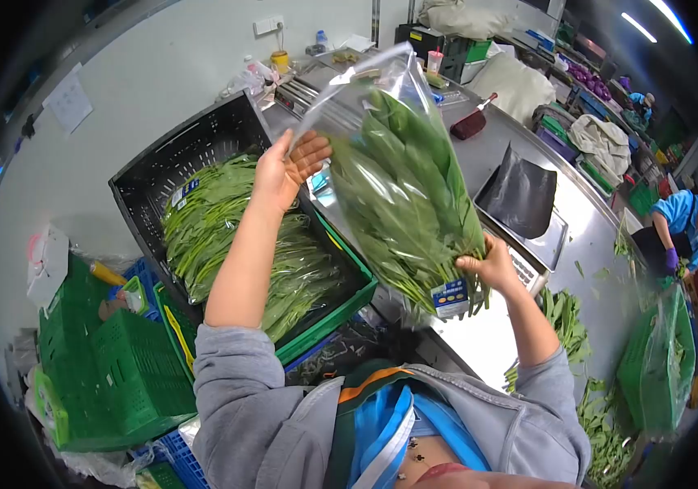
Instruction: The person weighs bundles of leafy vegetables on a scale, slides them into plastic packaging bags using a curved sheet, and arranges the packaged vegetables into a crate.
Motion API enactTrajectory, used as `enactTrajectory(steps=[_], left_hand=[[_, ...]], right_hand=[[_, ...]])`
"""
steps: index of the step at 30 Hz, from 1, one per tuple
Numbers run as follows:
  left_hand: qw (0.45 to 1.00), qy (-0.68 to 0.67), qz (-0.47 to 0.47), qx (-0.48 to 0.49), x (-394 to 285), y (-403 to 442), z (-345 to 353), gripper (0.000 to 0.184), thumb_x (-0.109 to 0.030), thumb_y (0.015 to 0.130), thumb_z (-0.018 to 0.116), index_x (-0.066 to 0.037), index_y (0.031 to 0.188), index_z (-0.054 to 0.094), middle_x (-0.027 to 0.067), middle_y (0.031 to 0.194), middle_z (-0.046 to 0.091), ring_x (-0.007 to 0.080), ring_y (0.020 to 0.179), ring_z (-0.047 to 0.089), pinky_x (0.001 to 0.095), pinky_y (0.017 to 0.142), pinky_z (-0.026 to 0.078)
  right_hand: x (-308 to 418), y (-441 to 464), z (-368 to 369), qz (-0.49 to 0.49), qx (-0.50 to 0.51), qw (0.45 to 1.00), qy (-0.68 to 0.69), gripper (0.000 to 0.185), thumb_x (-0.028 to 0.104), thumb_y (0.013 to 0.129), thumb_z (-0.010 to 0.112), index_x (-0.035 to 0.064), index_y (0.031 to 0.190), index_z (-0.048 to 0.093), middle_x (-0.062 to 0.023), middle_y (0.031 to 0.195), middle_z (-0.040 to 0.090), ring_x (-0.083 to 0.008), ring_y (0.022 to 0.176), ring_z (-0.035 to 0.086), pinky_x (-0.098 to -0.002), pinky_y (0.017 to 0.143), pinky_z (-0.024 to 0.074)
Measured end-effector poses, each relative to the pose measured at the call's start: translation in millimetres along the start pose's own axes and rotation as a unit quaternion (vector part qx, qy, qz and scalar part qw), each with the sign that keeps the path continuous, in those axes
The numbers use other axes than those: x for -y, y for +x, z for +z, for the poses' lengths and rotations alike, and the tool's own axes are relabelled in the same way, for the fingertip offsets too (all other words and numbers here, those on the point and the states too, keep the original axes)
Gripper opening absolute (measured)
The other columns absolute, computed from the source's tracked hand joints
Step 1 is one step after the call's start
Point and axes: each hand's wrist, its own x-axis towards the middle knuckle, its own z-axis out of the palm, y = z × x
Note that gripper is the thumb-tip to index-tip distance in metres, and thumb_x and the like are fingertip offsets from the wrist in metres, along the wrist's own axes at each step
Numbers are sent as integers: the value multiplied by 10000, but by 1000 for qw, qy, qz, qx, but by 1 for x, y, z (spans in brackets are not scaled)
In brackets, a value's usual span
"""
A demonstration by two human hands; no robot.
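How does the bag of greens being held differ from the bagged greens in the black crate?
The held bag is up in the air, its stem end in the right hand; the crate greens lie in the black crate. The held bag shows mostly broad leaves, the crate greens many thin stems. Both are green, in clear plastic.

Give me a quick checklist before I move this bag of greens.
1. Right hand holding the bag at the stem end: ok.
2. Left hand closed on the bag: not ok, its fingers are open at the upper side.
3. Leaves inside the clear bag: ok.
4. Label showing near the stems: ok.
5. Bag sealed: cannot tell.
6. Black crate free of other greens: not ok, packed greens lie in it.
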Motion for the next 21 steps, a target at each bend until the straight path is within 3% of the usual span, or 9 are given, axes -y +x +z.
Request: enactTrajectory(steps=[5, 7, 10, 13, 15, 16, 18, 19, 21], left_hand=[[999, 46, -5, 25, -13, -20, -2, 432, -332, 965, 360, 33, 1091, 556, 175, 1037, 640, 275, 921, 643, 336, 741, 516], [988, 60, 106, 92, -15, -44, 5, 461, -358, 962, 358, 41, 1075, 561, 181, 1009, 644, 282, 889, 644, 369, 773, 500], [943, 70, 159, 283, 12, -110, -7, 497, -299, 958, 324, 95, 898, 620, 241, 925, 645, 314, 839, 646, 399, 821, 491], [939, 111, -76, 316, 109, -173, -40, 378, -215, 937, 413, 98, 962, 624, 210, 948, 655, 278, 928, 621, 377, 879, 457], [874, 349, -214, 264, 232, -207, -96, 393, -313, 954, 424, 2, 1043, 642, 97, 950, 676, 174, 862, 619, 301, 805, 464], [890, 294, -276, 212, 276, -224, -118, 408, -333, 958, 413, -8, 1057, 639, 85, 957, 673, 160, 856, 617, 282, 789, 464], [903, 209, -352, 133, 311, -242, -131, 424, -357, 963, 397, -24, 1089, 627, 63, 977, 666, 138, 838, 615, 262, 759, 466], [905, 183, -368, 107, 318, -249, -131, 425, -360, 964, 392, -30, 1108, 618, 52, 990, 661, 130, 826, 614, 260, 744, 468], [904, 135, -397, 77, 319, -248, -131, 363, -340, 952, 441, -31, 1050, 605, 63, 975, 642, 132, 821, 618, 251, 688, 487]], right_hand=[[-31, 18, 5, -51, -44, 997, -42, 495, 122, 649, 813, -15, 1070, 593, -42, 904, 661, -104, 828, 587, -257, 755, 474], [-45, 32, 9, -82, -112, 990, 22, 397, 72, 610, 826, -13, 936, 617, -19, 861, 650, -67, 788, 562, -239, 711, 467], [-72, 47, -5, -220, -198, 941, -163, 322, -17, 601, 723, 17, 907, 627, -59, 818, 642, -175, 765, 598, -287, 701, 464], [-80, 32, -10, -288, -278, 772, -493, 166, 92, 678, 608, 77, 837, 654, -107, 859, 647, -286, 808, 619, -375, 691, 475], [-140, 6, 3, 2, -134, 856, -499, 148, 94, 716, 579, 97, 839, 661, -95, 901, 646, -272, 815, 617, -369, 666, 476], [-148, -14, 32, 53, -113, 886, -447, 142, 94, 738, 569, 104, 836, 671, -91, 907, 639, -272, 819, 613, -374, 658, 478], [-146, -73, 119, 15, -51, 951, -305, 112, 135, 734, 605, 98, 812, 675, -77, 857, 632, -266, 789, 609, -386, 676, 480], [-134, -97, 157, -38, 81, 934, -345, 130, 166, 690, 655, 105, 802, 679, -72, 841, 629, -265, 787, 604, -380, 680, 481], [-98, -125, 206, -80, 133, 950, -270, 144, 192, 640, 704, 100, 748, 680, -66, 796, 619, -265, 801, 593, -370, 692, 485]])
